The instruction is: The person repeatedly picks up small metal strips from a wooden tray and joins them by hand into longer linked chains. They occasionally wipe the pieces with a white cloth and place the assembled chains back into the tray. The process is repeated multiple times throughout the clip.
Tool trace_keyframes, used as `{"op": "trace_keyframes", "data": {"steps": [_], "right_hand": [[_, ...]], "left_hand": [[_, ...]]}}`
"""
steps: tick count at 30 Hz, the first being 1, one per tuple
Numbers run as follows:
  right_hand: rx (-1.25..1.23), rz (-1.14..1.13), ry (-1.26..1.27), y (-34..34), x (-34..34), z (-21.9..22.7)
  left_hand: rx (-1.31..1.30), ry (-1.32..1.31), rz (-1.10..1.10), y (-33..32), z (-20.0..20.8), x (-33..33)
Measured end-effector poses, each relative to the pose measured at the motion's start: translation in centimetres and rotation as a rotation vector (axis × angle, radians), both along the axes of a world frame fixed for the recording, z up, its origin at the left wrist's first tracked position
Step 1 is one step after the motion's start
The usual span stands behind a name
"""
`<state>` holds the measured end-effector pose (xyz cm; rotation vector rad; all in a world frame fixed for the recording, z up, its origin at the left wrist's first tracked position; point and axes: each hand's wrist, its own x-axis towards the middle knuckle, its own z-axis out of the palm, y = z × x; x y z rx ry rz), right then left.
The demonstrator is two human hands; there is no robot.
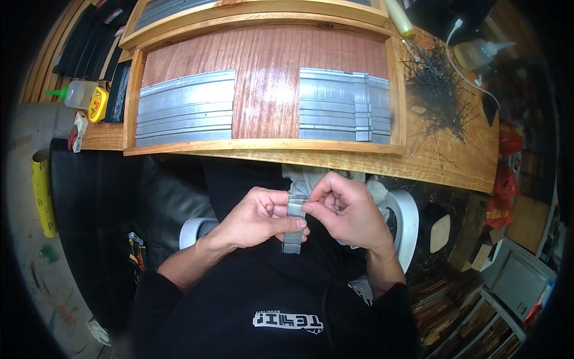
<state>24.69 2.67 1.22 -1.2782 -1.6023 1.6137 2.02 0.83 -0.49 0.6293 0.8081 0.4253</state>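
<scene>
Close to my chest, a narrow grey metallic strip [292, 242] made of short segments hangs upright between my hands. My left hand [256, 219] holds it from the left, thumb across its middle and fingers behind. With thumb and forefinger pinched, my right hand [347, 209] grips the right edge near the strip's shiny upper end. Whether a finer piece sits in that pinch is too small to tell. Beyond my hands is a wooden tray [263, 146] with grey metallic strips laid in a left block [185, 107] and a right block [329, 107].
A second wooden tray [257, 17] stands behind. On the table's right lie a tangled pile of thin dark wires [439, 90] and a nozzle bottle [478, 55]. At left are a green-tipped bottle [78, 94] and a yellow tape measure [98, 105]. The table edge [335, 165] runs just beyond my hands.
</scene>
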Motion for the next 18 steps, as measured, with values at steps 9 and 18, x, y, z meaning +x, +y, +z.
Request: {"op": "trace_keyframes", "data": {"steps": [9,18], "right_hand": [[-0.004,-0.017,-0.015,0.0,0.3,-0.2],[-0.084,-0.144,0.182,-1.7,-0.5,-0.6]], "left_hand": [[0.016,0.025,0.029,-0.1,0.2,0.0],[0.092,0.056,0.33,-0.8,-0.9,-0.1]]}}
